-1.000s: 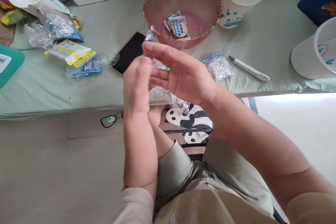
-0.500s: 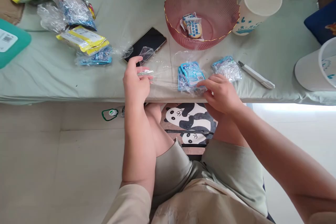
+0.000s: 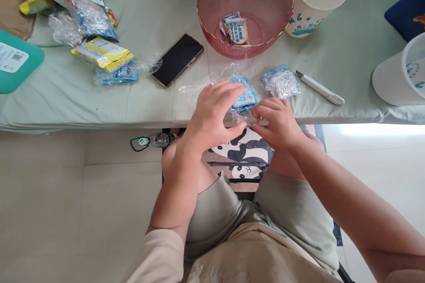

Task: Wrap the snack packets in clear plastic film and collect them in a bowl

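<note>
Blue printed packets [image 3: 246, 99] lie in loose clear plastic wrap [image 3: 195, 86] near the table's front edge. My left hand [image 3: 217, 115] curves over their left side, thumb and fingers spread apart, hiding part of them. My right hand [image 3: 275, 119] pinches the wrap at their lower right corner with its fingertips. Just beyond it rests another bundle of blue packets [image 3: 280, 81] in crumpled clear wrap. A white utility knife [image 3: 320, 87] lies to the right of that bundle, its dark tip pointing to the upper left.
Behind the packets stands a pink glass bowl [image 3: 245, 6] holding small wrapped biscuits [image 3: 237, 31]. A phone [image 3: 177, 59] lies left of it. White paper cups [image 3: 318, 0] stand around. Wrapped yellow packets [image 3: 102, 53] and a green container [image 3: 20, 64] are at the left.
My left hand has moved right, from the stretched wrap by the phone to over the blue packets. My right hand stays at the packets' corner. The view has shifted slightly.
</note>
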Demonstrator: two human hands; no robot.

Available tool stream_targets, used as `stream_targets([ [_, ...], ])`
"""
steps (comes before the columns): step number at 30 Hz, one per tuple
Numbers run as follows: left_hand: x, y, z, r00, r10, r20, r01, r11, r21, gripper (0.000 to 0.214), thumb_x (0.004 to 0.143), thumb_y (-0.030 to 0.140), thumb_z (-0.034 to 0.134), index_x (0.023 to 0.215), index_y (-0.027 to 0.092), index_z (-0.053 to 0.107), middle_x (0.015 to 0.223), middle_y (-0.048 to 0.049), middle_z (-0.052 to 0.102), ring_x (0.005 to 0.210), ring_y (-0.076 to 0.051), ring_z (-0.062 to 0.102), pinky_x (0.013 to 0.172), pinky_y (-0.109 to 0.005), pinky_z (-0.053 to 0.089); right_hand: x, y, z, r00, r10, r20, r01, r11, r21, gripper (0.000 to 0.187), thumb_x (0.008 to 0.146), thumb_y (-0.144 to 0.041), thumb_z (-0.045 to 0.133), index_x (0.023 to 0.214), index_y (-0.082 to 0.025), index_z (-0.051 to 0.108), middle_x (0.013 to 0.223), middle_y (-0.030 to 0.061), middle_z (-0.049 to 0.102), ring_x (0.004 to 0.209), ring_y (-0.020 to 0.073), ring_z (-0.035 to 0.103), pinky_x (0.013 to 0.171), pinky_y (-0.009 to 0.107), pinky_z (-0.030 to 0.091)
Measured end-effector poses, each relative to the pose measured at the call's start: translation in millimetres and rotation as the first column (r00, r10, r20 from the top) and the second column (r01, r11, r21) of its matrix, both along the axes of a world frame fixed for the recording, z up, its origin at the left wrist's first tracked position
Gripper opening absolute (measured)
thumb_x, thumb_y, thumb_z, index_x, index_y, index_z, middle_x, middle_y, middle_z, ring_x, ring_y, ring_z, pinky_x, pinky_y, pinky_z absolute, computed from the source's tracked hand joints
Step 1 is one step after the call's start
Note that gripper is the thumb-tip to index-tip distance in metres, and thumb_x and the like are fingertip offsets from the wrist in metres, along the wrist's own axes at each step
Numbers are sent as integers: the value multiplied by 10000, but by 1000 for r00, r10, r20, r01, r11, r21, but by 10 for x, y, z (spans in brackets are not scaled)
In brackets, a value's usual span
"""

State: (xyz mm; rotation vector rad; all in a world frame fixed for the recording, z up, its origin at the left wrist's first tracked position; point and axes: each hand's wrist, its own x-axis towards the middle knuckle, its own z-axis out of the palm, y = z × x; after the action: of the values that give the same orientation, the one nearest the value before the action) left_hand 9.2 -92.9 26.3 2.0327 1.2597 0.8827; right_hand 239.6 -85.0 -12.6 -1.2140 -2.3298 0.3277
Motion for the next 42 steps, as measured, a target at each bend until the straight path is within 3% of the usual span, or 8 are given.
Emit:
stream_targets([
  [3, -24, 41, -84, 981, -42, -188, 27, 996, -81, 562, 797, 184, 788, 1332, 272, 643, 1093, -27, 767, 1214, -283, 665, 1279, -571, 289, 32, 19, -1, 1000, 9, 23, -8, 998, -56, 100, 811, -135, 559, 751, -212, 535, 878, 37, 729, 814, 212, 632, 747, 370, 349],
  [7, -242, 84, -117, 993, 3, -118, -4, 1000, -2, 24, 874, 191, 717, 866, 213, 719, 746, 16, 695, 762, -165, 668, 902, -360, 544, 122, 28, -30, 995, 71, -64, -77, 993, -85, 145, 859, -224, 628, 765, -216, 519, 936, 41, 772, 911, 248, 727, 831, 399, 418],
  [10, -404, 52, -47, 1000, 23, -15, -22, 997, 70, 146, 881, 219, 708, 736, 211, 700, 734, 4, 685, 678, -140, 627, 663, -285, 509, 203, 15, -61, 980, 123, -158, -135, 989, -65, 198, 908, -273, 633, 767, -224, 502, 991, 54, 803, 1097, 303, 759, 926, 442, 469],
  [20, -885, -399, 28, 991, -16, -132, 27, 996, 89, 145, 879, 224, 733, 739, 260, 750, 692, 12, 695, 599, -125, 646, 547, -263, 498, 336, -33, -128, 978, 118, -170, -111, 992, 54, 220, 924, -225, 655, 741, -231, 534, 972, 54, 797, 1116, 289, 748, 943, 447, 544],
  [24, -1068, -527, 71, 974, 169, -152, -151, 980, 128, 138, 846, 214, 731, 716, 258, 724, 660, 26, 679, 564, -128, 615, 521, -286, 482, 426, -57, -111, 993, 80, -91, -72, 994, 83, 158, 874, -109, 580, 781, -234, 597, 983, 56, 782, 1060, 268, 734, 896, 427, 538],
  [28, -855, -458, 40, 858, 514, -8, -496, 833, 243, 56, 841, 273, 724, 890, 250, 737, 831, 3, 720, 780, -196, 701, 715, -373, 588, 454, -45, 121, 990, -95, -104, 108, 986, 126, 270, 823, -35, 497, 876, -254, 646, 1019, 62, 758, 981, 257, 713, 856, 429, 541],
  [34, 35, -8, -61, 798, 397, -453, -404, 911, 85, 679, 732, 329, 885, 1341, 179, 624, 1447, -190, 597, 1411, -409, 539, 1190, -538, 467, -182, 278, 314, 984, -177, -21, 178, 984, 30, 183, 900, -235, 577, 1071, -233, 642, 1077, 107, 694, 1001, 292, 659, 890, 461, 521],
  [42, -136, 303, -83, 690, 449, -568, -559, 829, -24, 217, 910, 144, 530, 907, 208, 738, 1034, -95, 776, 969, -277, 735, 925, -411, 556, -709, 664, 136, 940, -262, 218, 294, 947, -128, 255, 993, -255, 470, 1111, -173, 680, 1187, 165, 705, 988, 288, 652, 761, 386, 455],
])
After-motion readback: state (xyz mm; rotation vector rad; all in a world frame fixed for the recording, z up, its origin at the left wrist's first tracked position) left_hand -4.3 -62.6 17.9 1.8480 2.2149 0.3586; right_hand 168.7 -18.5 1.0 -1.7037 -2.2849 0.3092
